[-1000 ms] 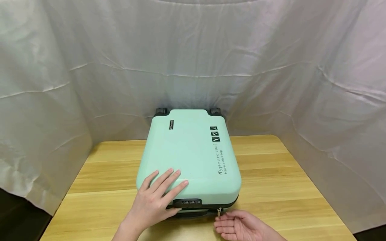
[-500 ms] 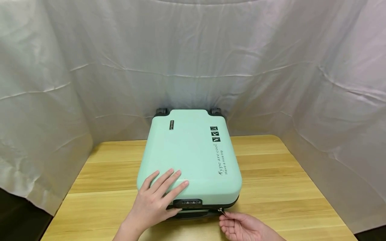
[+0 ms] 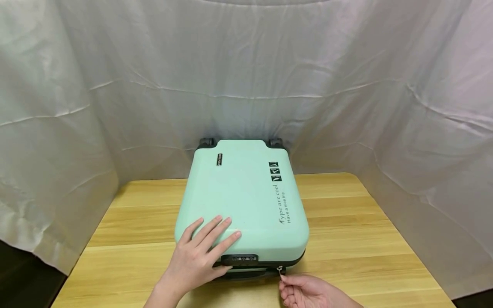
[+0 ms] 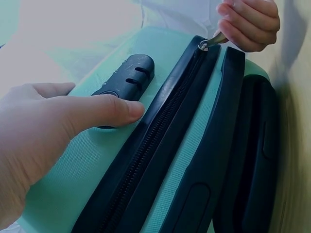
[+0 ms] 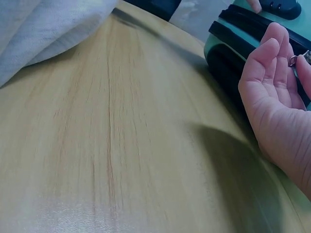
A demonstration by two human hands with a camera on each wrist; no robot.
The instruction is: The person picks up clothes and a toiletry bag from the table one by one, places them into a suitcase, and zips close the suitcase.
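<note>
A mint green hard-shell suitcase lies flat on the table, its lock side facing me. My left hand rests spread on its near left corner, thumb on the front side beside the black combination lock. With thumb and fingertips, my right hand pinches the metal zipper pull at the front edge, toward the right corner. In the left wrist view, the closed teeth of the zipper run along the side below the lock. A black handle sits beside it.
The wooden table extends to both sides of the suitcase. Pale grey curtains stand behind and on either side. Two black wheels are at the suitcase's far end, close to the back curtain. Light grey cloth shows in the right wrist view.
My right hand, loosely open at the zipper pull a second ago, has closed its fingers and now pinches the pull, drawn slightly toward me. The left hand and suitcase have barely moved.
</note>
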